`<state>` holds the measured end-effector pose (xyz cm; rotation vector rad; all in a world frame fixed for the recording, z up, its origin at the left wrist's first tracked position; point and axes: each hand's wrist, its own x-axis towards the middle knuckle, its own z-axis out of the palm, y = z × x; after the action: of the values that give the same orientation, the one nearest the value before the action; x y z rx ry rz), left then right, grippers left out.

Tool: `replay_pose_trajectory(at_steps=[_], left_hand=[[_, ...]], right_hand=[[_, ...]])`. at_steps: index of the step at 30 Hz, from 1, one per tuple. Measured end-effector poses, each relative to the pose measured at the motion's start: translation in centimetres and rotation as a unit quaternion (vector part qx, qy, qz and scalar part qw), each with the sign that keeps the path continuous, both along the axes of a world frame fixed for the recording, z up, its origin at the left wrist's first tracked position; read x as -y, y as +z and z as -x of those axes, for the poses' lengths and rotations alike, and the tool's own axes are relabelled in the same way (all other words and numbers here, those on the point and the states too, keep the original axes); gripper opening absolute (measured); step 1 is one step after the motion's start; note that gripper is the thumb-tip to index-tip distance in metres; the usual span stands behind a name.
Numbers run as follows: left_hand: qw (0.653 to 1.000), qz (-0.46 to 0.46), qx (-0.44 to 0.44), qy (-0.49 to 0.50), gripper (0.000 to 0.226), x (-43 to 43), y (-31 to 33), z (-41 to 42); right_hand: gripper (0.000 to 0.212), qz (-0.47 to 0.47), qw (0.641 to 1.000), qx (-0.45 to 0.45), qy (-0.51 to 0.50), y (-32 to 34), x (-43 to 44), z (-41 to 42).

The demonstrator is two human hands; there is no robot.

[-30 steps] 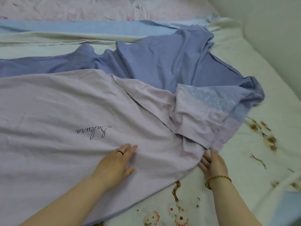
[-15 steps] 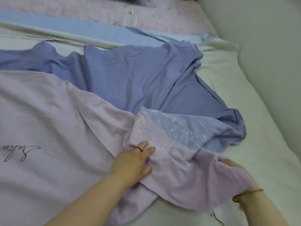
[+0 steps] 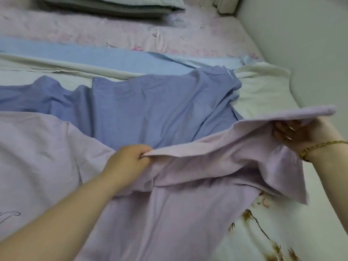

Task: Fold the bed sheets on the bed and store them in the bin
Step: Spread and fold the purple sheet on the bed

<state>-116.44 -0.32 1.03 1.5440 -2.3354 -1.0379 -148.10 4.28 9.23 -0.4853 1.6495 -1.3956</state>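
Note:
A pale lilac bed sheet [image 3: 169, 213] with a blue-violet underside [image 3: 150, 110] lies spread over the bed. My left hand [image 3: 130, 162] pinches its edge near the middle of the view. My right hand [image 3: 297, 134], wearing a gold bracelet, grips the same edge at its corner, lifted off the bed at the right. The strip of lilac fabric between both hands hangs taut and raised. No bin is in view.
A white bedspread with brown floral print [image 3: 263, 232] covers the mattress at lower right. A light blue sheet [image 3: 94, 57] and pink floral bedding [image 3: 131, 32] lie further back, with a grey folded stack [image 3: 113, 6] at the top. A wall [image 3: 310, 44] borders the bed's right side.
Both hands went from lying flat on the lilac sheet to gripping its edge. The right hand lifted the corner up and to the right, uncovering more blue-violet fabric.

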Motion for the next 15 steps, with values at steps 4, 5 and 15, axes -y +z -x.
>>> replay_pose_trajectory(at_steps=[4, 5, 15], left_hand=[[0.992, 0.074, -0.023, 0.1, 0.049, 11.1, 3.8, 1.4], [0.987, 0.108, -0.02, 0.116, 0.048, 13.6, 4.5, 2.0], [0.969, 0.155, 0.134, 0.136, 0.062, 16.5, -0.3, 6.1]], right_hand=[[0.026, -0.02, 0.998, -0.056, -0.013, 0.5, 9.1, 4.7], [0.033, -0.015, 0.996, -0.085, -0.007, 0.7, 11.4, 6.1], [0.063, -0.163, 0.905, -0.383, 0.089, -6.1, 13.6, 7.0]])
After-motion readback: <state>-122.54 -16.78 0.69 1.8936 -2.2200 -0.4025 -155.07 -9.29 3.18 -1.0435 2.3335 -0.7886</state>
